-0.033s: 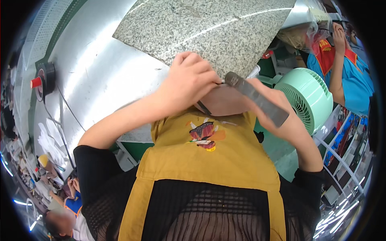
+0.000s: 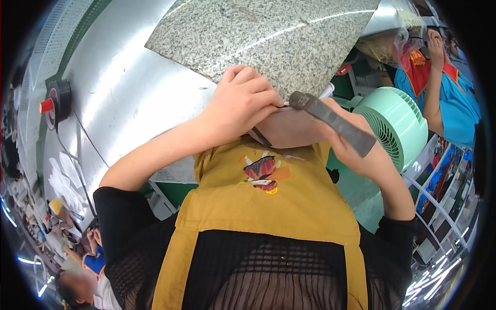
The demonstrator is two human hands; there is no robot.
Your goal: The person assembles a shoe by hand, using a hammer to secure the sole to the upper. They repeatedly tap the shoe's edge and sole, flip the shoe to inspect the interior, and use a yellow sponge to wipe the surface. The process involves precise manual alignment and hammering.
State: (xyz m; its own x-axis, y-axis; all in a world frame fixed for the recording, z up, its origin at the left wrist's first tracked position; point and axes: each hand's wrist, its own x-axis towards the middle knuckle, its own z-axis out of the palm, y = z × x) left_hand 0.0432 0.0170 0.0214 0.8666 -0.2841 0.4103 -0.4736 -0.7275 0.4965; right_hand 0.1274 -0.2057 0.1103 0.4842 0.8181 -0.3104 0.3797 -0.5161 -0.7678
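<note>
My left hand (image 2: 245,101) is closed, its fingertips pinching the upper edge of a pinkish-brown piece (image 2: 289,128) that looks like leather, with a dark strip at its left end. That piece lies against my apron at the near edge of a speckled granite slab (image 2: 268,46). In my right hand (image 2: 356,124) is a hammer (image 2: 341,125) with a dark grey metal head. Its rounded end is right beside my left fingertips, over the leather-like piece's top edge; its flared end points down to the right. The hammer's handle is hidden by the head and hand.
A mint-green fan (image 2: 395,124) stands close to my right arm. On the metal table (image 2: 113,77) to the left are a black reel with a red knob (image 2: 58,106), a cable and white gloves (image 2: 66,178). Co-workers sit at far right (image 2: 439,88) and lower left.
The hammer head has turned slightly, its flared end shifting a little right and up. My left hand and the leather-like piece stay almost in place.
</note>
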